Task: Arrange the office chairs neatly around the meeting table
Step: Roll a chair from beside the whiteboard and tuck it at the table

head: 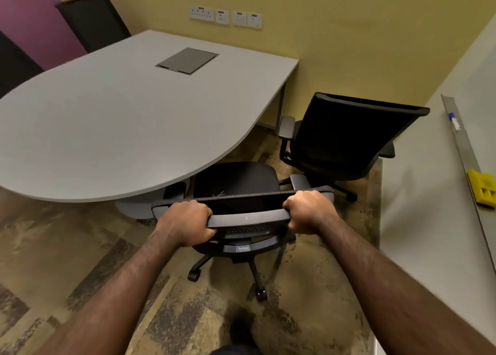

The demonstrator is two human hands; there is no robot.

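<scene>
The near office chair [236, 182] is gripped at its backrest top by the left hand [185, 223] and right hand [308, 211], fingers wrapped tight; its seat is met by the meeting table [107, 118] edge; a second chair [346, 139] is seen right of the table; two more behind it are cut off.

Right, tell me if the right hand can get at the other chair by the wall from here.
Probably yes. The right hand is shut on the near chair's backrest, so it must let go first. The second chair stands just beyond it to the right, with open floor between.

Left hand [185, 224] and right hand [308, 212] grip chair [236, 182] backrest beside table [107, 129].
</scene>
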